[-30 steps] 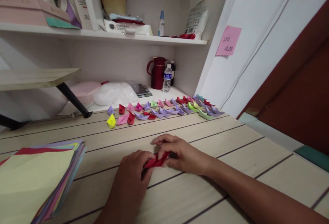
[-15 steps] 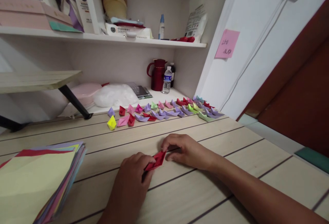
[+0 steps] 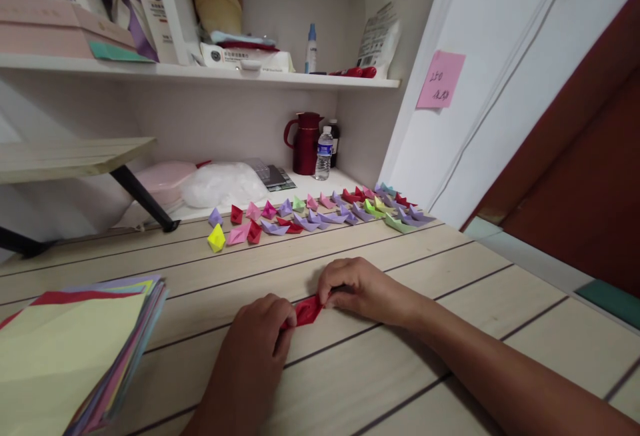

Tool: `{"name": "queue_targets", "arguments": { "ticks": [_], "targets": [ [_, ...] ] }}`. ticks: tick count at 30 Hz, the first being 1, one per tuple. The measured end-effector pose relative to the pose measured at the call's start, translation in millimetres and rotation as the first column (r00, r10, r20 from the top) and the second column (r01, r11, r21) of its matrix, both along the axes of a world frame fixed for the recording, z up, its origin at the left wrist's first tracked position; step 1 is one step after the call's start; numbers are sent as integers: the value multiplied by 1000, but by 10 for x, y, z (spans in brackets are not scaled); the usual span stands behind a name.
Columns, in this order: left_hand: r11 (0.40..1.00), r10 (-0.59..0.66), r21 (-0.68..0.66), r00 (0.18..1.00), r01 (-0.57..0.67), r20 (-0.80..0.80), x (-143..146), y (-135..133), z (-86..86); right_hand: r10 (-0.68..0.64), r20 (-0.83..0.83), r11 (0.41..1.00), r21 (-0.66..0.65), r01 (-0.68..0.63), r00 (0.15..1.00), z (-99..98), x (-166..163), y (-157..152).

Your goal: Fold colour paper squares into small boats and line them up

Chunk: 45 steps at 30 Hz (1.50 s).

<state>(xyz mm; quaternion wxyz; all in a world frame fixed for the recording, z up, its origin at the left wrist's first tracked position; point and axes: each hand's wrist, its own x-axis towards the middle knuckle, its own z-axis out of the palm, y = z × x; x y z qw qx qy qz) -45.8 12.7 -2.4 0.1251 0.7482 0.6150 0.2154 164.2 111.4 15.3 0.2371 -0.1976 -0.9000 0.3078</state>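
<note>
Between my hands, close to the slatted tabletop (image 3: 400,363), is a small folded red paper boat (image 3: 309,311). My left hand (image 3: 263,336) pinches its left end between thumb and fingers. The right end is gripped by the thumb and fingertips of my right hand (image 3: 353,287). Beyond my hands stand several folded paper boats in rows, among them a yellow paper boat (image 3: 217,239) at the left end and a pale green paper boat (image 3: 399,223) toward the right.
A stack of coloured paper (image 3: 75,349) lies at the left. Behind the boats are a dark red jug (image 3: 306,146), a water bottle (image 3: 324,154) and a white plastic bag (image 3: 224,184). A small raised wooden stand (image 3: 75,156) with black legs rises at the back left.
My right thumb and fingers have closed on the boat's right end. My left hand has shifted slightly left, to its left tip, uncovering more red paper. The view has moved a little.
</note>
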Motion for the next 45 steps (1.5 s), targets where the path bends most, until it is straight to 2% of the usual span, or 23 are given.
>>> {"name": "queue_targets", "arguments": {
  "ticks": [7,12,19,27,32,35,40,45],
  "targets": [
    [999,-31,-50,981,22,-189,-9,-46,138,15,-5,999,31,-14,1000,-2,5,-5],
    [997,-80,-33,935,73,-345,4,-54,99,22,4,999,36,-22,1000,-5,7,-9],
    [989,-70,96,931,111,-357,-39,-51,-21,-10,24,1000,0,10,1000,0,19,-4],
    [970,-31,200,888,137,-459,-24,-63,-23,-47,11,999,3,47,999,-26,35,64],
    [941,-32,289,895,177,-445,-71,-51,-61,-46,-20,999,21,47,999,-22,14,62],
    [930,19,342,911,136,-412,-91,-33,-83,-53,-34,998,35,54,998,-18,3,46],
    [942,53,324,909,92,-413,-90,-19,-79,-43,-23,998,40,43,999,4,4,21],
    [943,44,314,897,108,-441,-96,-28,-72,0,6,1000,25,0,1000,14,29,35]
  ]
}}
